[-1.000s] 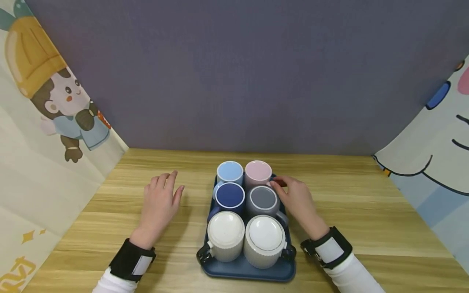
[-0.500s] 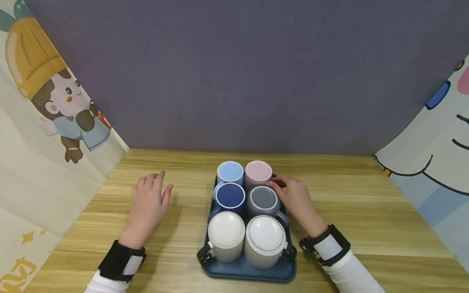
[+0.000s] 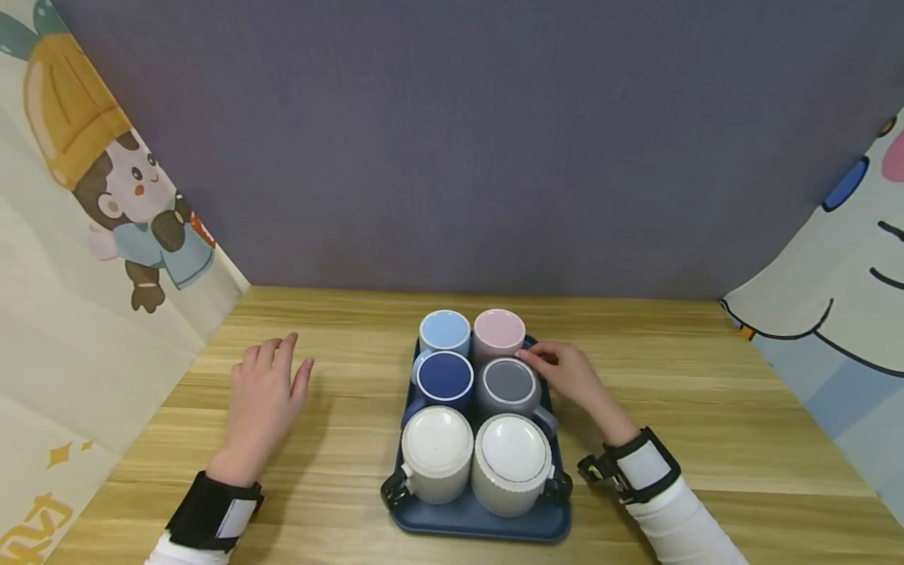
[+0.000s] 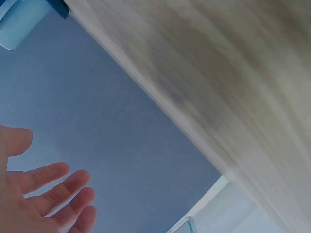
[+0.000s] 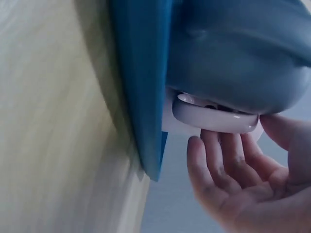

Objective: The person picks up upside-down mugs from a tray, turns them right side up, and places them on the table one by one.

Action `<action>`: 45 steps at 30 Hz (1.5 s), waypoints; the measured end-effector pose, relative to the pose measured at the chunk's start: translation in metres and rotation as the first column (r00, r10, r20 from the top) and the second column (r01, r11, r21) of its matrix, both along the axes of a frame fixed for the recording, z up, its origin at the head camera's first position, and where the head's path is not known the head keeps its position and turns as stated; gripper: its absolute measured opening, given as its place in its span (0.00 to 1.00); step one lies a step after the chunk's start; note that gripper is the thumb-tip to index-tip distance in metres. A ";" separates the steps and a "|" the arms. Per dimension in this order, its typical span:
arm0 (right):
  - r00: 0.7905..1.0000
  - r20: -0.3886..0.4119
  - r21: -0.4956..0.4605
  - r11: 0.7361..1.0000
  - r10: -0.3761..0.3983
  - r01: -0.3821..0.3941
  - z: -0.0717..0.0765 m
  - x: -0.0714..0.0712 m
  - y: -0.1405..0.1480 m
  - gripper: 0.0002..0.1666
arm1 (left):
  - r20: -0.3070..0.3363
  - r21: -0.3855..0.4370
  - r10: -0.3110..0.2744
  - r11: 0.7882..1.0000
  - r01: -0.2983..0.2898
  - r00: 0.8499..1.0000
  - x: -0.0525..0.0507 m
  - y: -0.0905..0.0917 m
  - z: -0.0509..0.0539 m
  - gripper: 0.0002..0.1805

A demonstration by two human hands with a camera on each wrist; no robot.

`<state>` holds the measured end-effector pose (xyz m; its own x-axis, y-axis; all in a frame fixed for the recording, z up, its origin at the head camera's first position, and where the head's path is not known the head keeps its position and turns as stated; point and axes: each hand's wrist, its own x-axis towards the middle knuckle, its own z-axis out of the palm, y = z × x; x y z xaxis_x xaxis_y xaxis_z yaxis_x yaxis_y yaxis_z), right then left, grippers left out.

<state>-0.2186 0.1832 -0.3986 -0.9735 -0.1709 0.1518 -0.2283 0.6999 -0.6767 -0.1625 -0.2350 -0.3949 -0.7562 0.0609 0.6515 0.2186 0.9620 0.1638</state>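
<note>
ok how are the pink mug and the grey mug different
Colour: the pink mug is pale pink; the grey mug is darker.
Place: the pink mug stands in the far row, the grey mug in the middle row.
Contact: the right hand holds the pink mug's handle; the grey mug's handle has no hand on it.
Both stand on the blue tray.

Left hand [image 3: 261, 396] loosely extended, right hand [image 3: 574, 375] pinching
</note>
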 end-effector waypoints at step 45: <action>0.992 0.070 -0.331 0.936 -0.104 0.122 0.007 0.001 -0.010 0.16 | 0.013 0.016 -0.005 1.000 0.005 1.000 -0.013 0.005 0.008 0.24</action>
<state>-0.2173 0.1733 -0.3916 -0.9913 -0.0075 0.1312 -0.1204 0.4512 -0.8842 -0.1758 -0.2296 -0.3871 -0.7645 0.0546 0.6423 0.2215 0.9580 0.1822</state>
